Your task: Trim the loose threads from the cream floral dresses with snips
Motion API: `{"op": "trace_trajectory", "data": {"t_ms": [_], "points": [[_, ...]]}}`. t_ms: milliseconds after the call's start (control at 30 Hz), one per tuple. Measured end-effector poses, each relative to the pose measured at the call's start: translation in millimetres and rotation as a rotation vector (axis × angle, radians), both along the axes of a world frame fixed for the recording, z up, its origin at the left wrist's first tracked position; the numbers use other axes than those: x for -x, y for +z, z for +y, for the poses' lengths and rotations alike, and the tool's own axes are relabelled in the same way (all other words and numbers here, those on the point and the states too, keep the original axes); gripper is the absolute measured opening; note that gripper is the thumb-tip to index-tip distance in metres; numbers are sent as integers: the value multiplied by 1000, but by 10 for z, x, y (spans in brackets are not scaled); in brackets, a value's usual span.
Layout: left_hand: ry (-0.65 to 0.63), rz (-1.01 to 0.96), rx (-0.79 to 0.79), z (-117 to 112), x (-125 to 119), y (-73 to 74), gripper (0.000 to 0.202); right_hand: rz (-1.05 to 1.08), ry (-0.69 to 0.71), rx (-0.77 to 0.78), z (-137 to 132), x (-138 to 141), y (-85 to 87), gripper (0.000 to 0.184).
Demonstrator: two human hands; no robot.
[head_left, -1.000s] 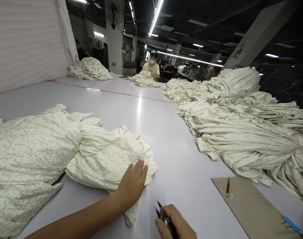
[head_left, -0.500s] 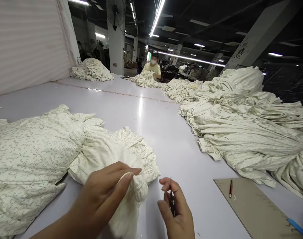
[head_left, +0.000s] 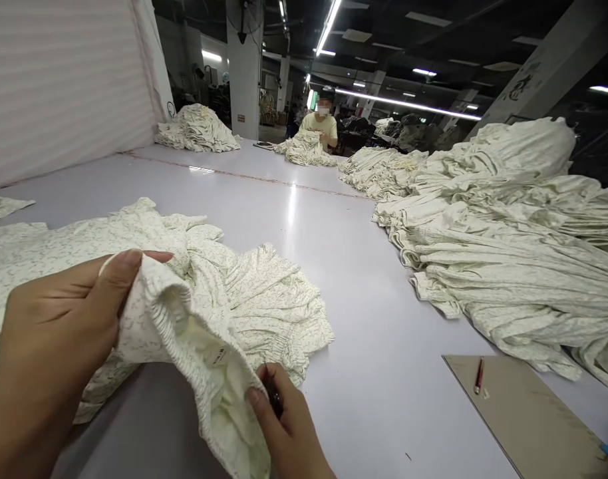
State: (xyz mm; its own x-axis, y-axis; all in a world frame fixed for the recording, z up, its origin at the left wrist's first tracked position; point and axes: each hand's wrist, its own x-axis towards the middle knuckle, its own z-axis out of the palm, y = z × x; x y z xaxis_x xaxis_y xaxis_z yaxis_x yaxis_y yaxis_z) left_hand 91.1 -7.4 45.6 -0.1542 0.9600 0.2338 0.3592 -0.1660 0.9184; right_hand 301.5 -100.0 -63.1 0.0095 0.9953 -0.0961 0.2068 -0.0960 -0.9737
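A pale garment (head_left: 154, 332) with a small leafy print hangs from my left hand (head_left: 79, 319), whose thumb and fingers pinch its gathered edge. The opening faces me, showing a cream inside and a small dark-printed label (head_left: 219, 357). On the opening's right edge, my right hand (head_left: 291, 416) is closed, its thumb pressing the cloth. Dark thread snips (head_left: 276, 401) sit in that same hand, mostly hidden by the fingers. Behind the held edge, more printed cloth with a ruffled, gathered part (head_left: 279, 306) lies on the table.
Large heaps of similar garments (head_left: 508, 246) cover the table's right side. A grey-brown board (head_left: 528, 406) with a red pen (head_left: 479, 376) lies at front right. Across the white table (head_left: 354, 279) a person (head_left: 321, 123) handles cloth, with another garment pile (head_left: 199, 130) at far left.
My left hand has moved left and raised the garment's edge, so the opening now shows. My right hand, with the snips, has moved left onto that edge.
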Motion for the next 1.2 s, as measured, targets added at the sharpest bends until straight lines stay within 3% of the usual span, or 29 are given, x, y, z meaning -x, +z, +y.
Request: {"op": "trace_trajectory", "data": {"t_ms": [167, 233, 300, 333, 400, 433, 500, 567, 633, 733, 800, 867, 933, 1067, 1200], "points": [[22, -106, 87, -152, -406, 32, 51, 20, -125, -135, 41, 171, -69, 62], [24, -165, 130, -177, -487, 81, 50, -31, -83, -126, 47, 214, -86, 43], [48, -211, 184, -124, -448, 117, 45, -38, -27, -88, 39, 177, -63, 15], [69, -188, 191, -68, -390, 114, 42, -3, 7, -73, 31, 128, -37, 10], [81, 37, 173, 74, -242, 46, 36, 112, 67, -61, 12, -7, 31, 13], [63, 244, 142, 144, -171, -20, 35, 165, 93, -61, 5, -82, 66, 15], [-56, 638, 130, 235, -75, -187, 42, 219, 133, -73, -4, -214, 123, 19], [-241, 784, 124, 228, -65, -341, 47, 192, 150, -87, -2, -307, 159, 21], [-488, 727, 100, 135, -137, -419, 45, 138, 175, -103, 5, -366, 186, 20], [-888, 638, 96, -45, -315, -378, 37, 73, 212, -124, 18, -433, 239, 15], [-991, 610, 84, -134, -422, -319, 25, 68, 206, -117, 29, -475, 280, 16], [-964, 570, 100, -196, -492, -297, 20, 86, 166, -92, 47, -503, 311, 19], [-883, 471, 225, -240, -528, -324, 21, 100, 109, -70, 71, -507, 324, 24], [-778, 72, 588, -279, -575, -409, 32, 97, -48, -24, 82, -470, 320, 25], [-703, -256, 733, -282, -628, -418, 37, -37, -247, 3, -52, -431, 373, 27]]}}
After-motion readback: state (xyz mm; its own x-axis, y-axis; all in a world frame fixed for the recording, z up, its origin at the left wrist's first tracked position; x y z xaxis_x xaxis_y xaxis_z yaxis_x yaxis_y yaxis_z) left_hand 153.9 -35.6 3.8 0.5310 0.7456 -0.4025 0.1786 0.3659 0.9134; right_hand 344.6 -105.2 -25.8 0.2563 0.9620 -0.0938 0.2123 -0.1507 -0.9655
